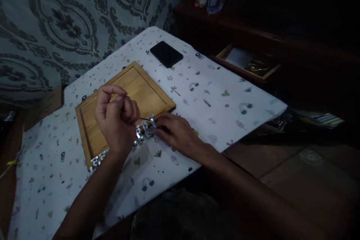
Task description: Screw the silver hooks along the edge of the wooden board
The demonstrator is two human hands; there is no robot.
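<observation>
A framed wooden panel [126, 90] lies on the table, with several shiny metal fittings [139, 135] along its near edge. My left hand [116, 114] is closed above the panel, its fingers curled round a thin dark rod-like tool [144, 119]. Most of that tool is hidden in the hand; its shaft reaches a metal fitting [152, 120] at the panel's edge. On the other side of this fitting is my right hand [176, 131], with thumb and fingers closed on it. My left forearm covers part of the row of fittings.
A printed white cloth [213, 101] covers the table. A black phone [166, 54] lies beyond the panel. Right of the table, a drawer [247, 63] stands pulled out with things inside. A brown board [46, 105] is at the left edge, near a patterned wall [70, 18].
</observation>
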